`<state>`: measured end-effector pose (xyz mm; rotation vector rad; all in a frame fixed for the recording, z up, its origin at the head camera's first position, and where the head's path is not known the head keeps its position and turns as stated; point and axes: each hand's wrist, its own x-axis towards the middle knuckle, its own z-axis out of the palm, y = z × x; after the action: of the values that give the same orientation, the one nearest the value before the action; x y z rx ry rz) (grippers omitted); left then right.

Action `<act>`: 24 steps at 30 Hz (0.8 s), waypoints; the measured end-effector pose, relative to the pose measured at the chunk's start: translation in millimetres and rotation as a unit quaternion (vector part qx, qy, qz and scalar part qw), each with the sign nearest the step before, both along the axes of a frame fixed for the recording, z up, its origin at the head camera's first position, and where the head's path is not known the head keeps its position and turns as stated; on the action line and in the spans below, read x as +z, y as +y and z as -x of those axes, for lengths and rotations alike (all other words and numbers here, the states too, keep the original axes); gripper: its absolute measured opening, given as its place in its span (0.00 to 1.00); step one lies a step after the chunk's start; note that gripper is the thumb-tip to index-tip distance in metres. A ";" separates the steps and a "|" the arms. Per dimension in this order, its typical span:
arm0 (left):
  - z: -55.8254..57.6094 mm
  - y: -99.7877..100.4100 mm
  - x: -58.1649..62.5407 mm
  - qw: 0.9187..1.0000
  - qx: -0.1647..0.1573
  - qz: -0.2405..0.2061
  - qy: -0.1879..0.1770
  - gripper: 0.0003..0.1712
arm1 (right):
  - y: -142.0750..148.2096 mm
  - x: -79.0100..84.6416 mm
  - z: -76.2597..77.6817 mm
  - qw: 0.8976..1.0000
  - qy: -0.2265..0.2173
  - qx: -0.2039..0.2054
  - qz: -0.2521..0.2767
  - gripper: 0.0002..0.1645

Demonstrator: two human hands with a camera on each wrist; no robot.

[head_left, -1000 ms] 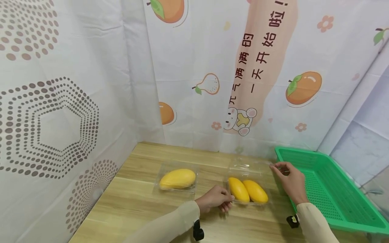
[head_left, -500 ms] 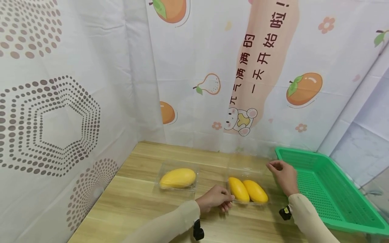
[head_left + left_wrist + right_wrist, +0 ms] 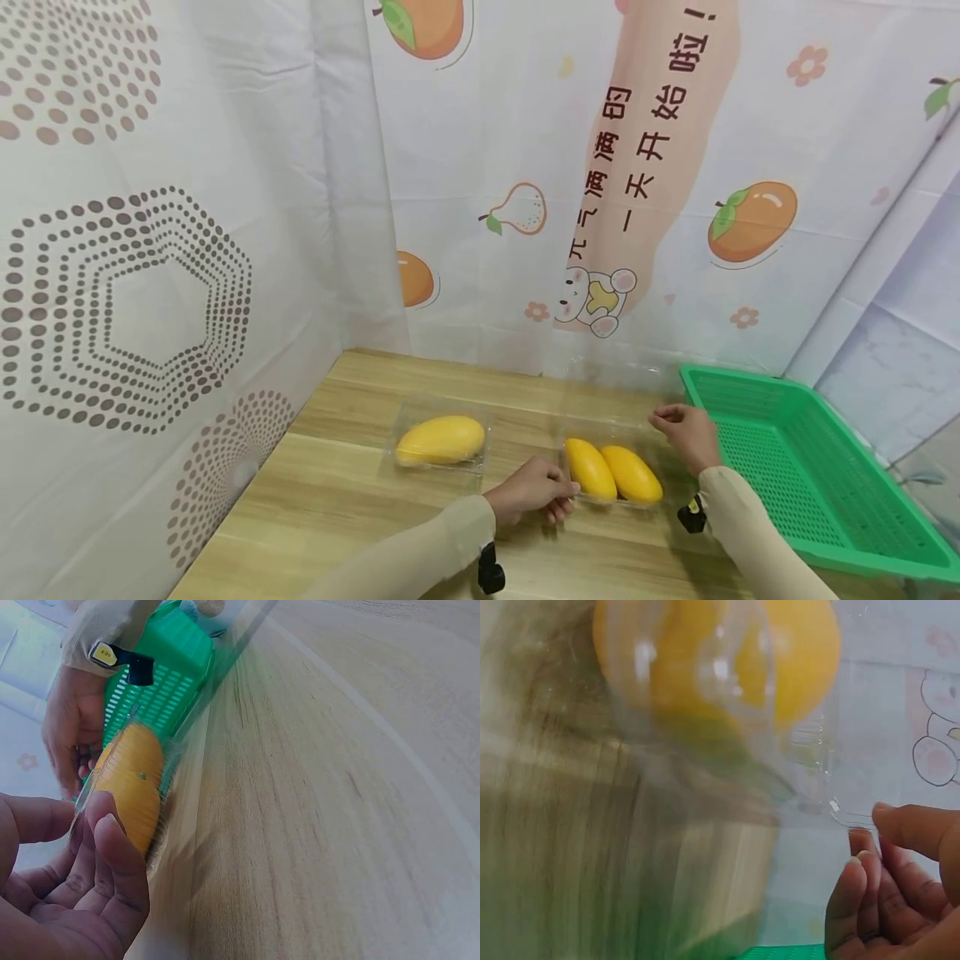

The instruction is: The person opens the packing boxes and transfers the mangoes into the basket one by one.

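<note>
Two yellow mangoes lie side by side in a clear plastic clamshell box on the table. At its near left corner my left hand pinches the box rim between thumb and index finger, as the left wrist view shows. My right hand pinches a corner of the raised clear lid, its other fingers curled below. The lid stands tilted up behind the mangoes. To the left, another yellow mango sits in a second clear box.
A green plastic basket stands close to my right forearm. Printed curtains hang behind the wooden table and along its left side. Black wrist cameras are strapped to both sleeves.
My right hand has moved left and slightly nearer, away from the basket, and the lid has swung up with it. My left hand has stayed at the box corner.
</note>
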<state>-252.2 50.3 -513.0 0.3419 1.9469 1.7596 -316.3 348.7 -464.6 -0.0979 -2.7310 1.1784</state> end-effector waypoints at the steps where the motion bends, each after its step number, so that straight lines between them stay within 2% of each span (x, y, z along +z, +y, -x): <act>1: -0.2 0.1 -0.2 1.000 0.000 0.000 -0.001 0.14 | 0.3 -1.2 0.8 1.000 -0.003 0.002 0.001 0.17; 12: -1.1 0.8 0.1 1.000 0.007 0.000 0.004 0.14 | 0.3 -9.0 5.8 0.999 -0.044 0.011 -0.029 0.20; 24: 0.9 -2.5 -1.4 1.000 0.001 0.011 0.008 0.14 | 0.5 -13.9 8.3 0.997 -0.064 0.028 -0.030 0.21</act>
<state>-253.0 47.8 -514.5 0.3487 1.9761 1.7405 -324.6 349.3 -478.6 -0.0943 -2.8964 1.1397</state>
